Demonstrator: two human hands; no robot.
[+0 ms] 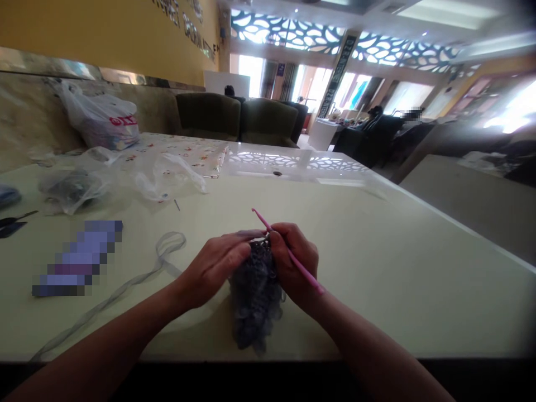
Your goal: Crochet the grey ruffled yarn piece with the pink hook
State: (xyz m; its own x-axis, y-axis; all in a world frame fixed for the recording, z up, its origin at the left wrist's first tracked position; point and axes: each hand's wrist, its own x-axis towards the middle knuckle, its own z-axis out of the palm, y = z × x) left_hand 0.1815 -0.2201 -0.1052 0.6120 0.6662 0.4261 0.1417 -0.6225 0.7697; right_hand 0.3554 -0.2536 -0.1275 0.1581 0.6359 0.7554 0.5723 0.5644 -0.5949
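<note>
Right fingers [290,237] clasp a pink hook [305,272]; left fingers [237,257] pinch grey crochetwork [256,298].

Yellow wall [104,30] with lettering [186,30] left, shiny strip [75,68] and marbled panel [25,111] below. Two dark armchairs [209,116] behind pale glossy table [397,268]. Leaf-pattern lattice [288,29] above bright windows [255,70], dark curtains [269,78] between. Slanted-looking lettered pillar [337,75], white counter [321,133] further back. Ceiling [517,17] has light panels [452,12]. Right side blurred, strong glare.
</note>
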